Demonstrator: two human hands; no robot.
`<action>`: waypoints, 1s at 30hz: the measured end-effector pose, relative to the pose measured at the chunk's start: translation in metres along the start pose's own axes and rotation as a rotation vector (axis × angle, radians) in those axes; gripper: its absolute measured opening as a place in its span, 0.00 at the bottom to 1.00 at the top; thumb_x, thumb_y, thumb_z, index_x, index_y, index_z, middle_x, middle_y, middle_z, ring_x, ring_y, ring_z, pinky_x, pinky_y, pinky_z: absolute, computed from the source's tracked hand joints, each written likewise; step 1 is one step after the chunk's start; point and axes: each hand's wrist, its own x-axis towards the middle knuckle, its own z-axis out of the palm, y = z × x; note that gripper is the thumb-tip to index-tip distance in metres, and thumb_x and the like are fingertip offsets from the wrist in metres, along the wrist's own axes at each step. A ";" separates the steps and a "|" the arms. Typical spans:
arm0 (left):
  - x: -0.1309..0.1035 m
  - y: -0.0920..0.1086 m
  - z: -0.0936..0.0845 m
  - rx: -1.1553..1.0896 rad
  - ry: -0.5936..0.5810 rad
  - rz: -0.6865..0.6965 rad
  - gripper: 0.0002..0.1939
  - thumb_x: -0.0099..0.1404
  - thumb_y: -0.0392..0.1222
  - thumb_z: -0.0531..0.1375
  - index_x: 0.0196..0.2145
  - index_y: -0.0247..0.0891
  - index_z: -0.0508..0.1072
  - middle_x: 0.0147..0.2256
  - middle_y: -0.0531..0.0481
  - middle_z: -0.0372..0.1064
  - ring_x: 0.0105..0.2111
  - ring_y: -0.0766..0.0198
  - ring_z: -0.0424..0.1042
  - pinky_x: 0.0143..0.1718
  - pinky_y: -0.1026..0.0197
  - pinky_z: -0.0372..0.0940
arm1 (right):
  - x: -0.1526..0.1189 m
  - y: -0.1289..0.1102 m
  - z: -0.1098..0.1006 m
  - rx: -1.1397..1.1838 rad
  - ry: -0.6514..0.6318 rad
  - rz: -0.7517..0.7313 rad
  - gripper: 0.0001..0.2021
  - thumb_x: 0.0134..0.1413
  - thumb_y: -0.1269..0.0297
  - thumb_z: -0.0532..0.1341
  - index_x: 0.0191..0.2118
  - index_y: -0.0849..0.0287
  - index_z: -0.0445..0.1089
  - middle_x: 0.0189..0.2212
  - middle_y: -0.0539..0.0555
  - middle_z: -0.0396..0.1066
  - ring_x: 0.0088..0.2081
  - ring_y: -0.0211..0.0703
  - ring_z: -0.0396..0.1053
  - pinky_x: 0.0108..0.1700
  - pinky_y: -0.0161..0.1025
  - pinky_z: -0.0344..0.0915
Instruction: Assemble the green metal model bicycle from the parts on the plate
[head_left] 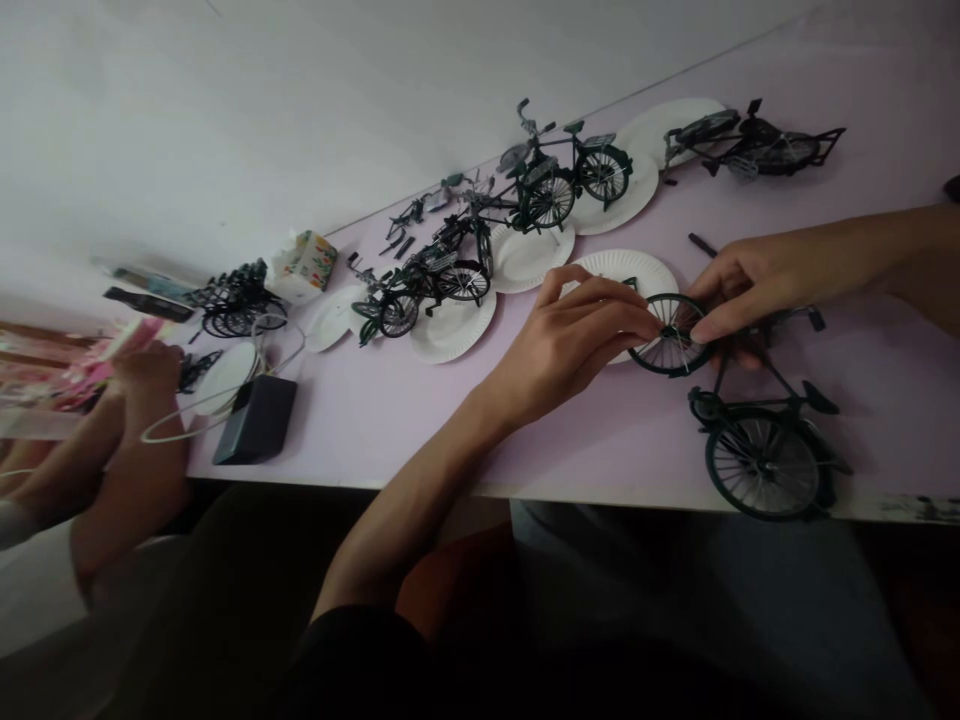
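A small dark green model bicycle (754, 408) lies on its side near the table's front edge, its rear wheel (765, 465) towards me. My left hand (574, 325) pinches at the hub of the front wheel (667, 345) from the left, fingertips on the spokes. From the right, my right hand (739, 295) grips the same wheel's rim beside the fork, thumb on top. Some of its fingers are hidden behind the frame. Under the wheel sits a white paper plate (611, 265) with a thin dark curved part by its edge.
Several model bicycles (551, 195) stand along the back on paper plates (525, 260). Another bicycle (757, 145) lies at the back right. A black box (255, 420) with a white cable, a tissue box (311, 260) and grouped wheels (240, 300) are left, near another person's hands (146, 375).
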 end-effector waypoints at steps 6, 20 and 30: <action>0.001 0.003 -0.004 0.063 0.003 -0.002 0.03 0.80 0.39 0.60 0.47 0.41 0.75 0.44 0.52 0.83 0.50 0.64 0.80 0.59 0.54 0.63 | 0.000 0.002 0.000 0.015 0.020 -0.004 0.23 0.57 0.40 0.71 0.44 0.56 0.80 0.35 0.52 0.82 0.29 0.39 0.76 0.36 0.41 0.74; 0.006 0.006 0.015 -0.058 -0.019 -0.144 0.09 0.80 0.44 0.58 0.43 0.42 0.77 0.43 0.50 0.81 0.46 0.62 0.78 0.54 0.54 0.66 | 0.001 -0.005 0.000 -0.038 0.008 0.019 0.25 0.58 0.38 0.69 0.47 0.55 0.80 0.30 0.51 0.80 0.32 0.42 0.79 0.39 0.40 0.74; 0.004 0.001 -0.003 0.171 -0.084 -0.004 0.09 0.82 0.36 0.55 0.50 0.42 0.75 0.51 0.50 0.82 0.52 0.61 0.77 0.53 0.52 0.65 | 0.000 -0.004 0.001 -0.018 0.025 0.038 0.25 0.57 0.36 0.69 0.45 0.55 0.80 0.29 0.50 0.79 0.26 0.39 0.74 0.34 0.41 0.72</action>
